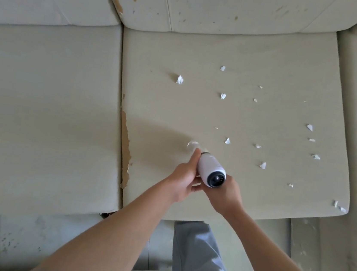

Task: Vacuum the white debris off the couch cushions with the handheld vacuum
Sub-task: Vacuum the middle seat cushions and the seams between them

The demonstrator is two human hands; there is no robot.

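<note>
The vacuuming itself is under way, judging by how the tool is aimed: the clear nozzle is pointing down at the bare left part of the beige fabric seat cushion (177,103), with the torn brown edge of the cushion (125,138) off to its left. The left hand (182,178) is lying along the left side of the white cylindrical handheld vacuum (210,169), its fingers (195,157) stretching forward to the neck, wrapping the barrel rather than hanging loose. The right hand (225,194) is cupping the dark rear end from beneath, fingers curled around it. The scraps of white paper debris (227,140) are lying scattered to the right of the nozzle, the nearest just beside it, others well apart toward the cushion's right edge (341,208). The next move is probably calling for a sweep rightward with the nozzle kept low.
</note>
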